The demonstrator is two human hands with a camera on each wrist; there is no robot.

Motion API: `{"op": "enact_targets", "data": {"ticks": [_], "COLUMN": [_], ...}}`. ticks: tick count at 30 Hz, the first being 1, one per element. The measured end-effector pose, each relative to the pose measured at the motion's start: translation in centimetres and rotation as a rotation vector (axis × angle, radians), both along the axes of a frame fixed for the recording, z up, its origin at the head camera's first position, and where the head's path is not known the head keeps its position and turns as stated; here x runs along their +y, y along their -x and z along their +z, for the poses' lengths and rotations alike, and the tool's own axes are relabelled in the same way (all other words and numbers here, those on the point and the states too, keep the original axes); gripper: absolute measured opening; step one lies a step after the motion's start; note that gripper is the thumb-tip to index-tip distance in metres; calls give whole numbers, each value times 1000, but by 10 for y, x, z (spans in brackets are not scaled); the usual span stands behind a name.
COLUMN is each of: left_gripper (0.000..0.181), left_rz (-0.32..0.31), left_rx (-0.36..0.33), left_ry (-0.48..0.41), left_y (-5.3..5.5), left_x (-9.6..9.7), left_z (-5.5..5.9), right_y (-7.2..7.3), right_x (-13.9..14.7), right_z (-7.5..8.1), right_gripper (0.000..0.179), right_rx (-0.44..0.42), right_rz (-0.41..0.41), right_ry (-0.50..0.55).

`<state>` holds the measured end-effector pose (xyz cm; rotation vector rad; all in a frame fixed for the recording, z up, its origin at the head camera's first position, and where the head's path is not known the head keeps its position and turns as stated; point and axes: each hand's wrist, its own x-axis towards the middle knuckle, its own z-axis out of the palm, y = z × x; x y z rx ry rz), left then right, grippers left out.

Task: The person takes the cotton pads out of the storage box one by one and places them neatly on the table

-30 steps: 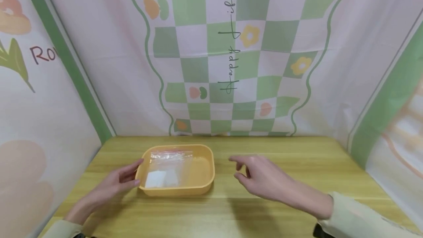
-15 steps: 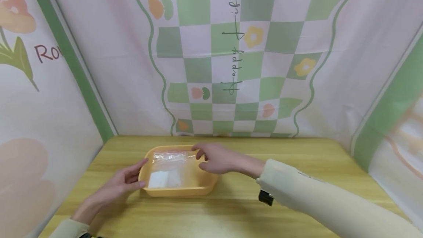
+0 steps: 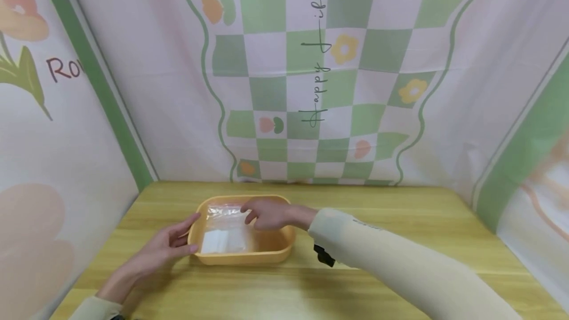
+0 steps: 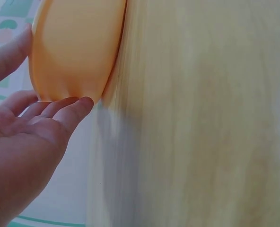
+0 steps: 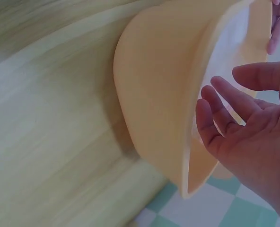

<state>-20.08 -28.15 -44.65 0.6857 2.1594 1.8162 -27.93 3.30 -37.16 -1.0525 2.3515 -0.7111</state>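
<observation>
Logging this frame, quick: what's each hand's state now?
Left hand: holding the yellow tray by one end.
Right hand: open, holding nothing, over the tray.

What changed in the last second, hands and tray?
The right hand moved left, from over the table beside the tray to over the tray, its fingers now above the clear bag. Nothing visibly gripped by it or let go. Same as before: left hand on the tray's left end, bag in the tray.

Cloth-walled booth (image 3: 93, 147), printed curtain (image 3: 306, 73), wooden tabletop (image 3: 249, 290)
</observation>
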Motion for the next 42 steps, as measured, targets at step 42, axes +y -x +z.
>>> {"op": "enact_targets", "data": {"ticks": [42], "left_gripper": [84], "left_rz": [3], "left_rx": [-54], "left_ry": [-38], "left_y": [-2], "left_x": [-1], "left_z": [-1], "right_y": [-10], "right_x": [-20], "right_z": [-19], "right_gripper": [49], "right_rx": [-434], "right_rz": [-407], "right_ry": [420]}}
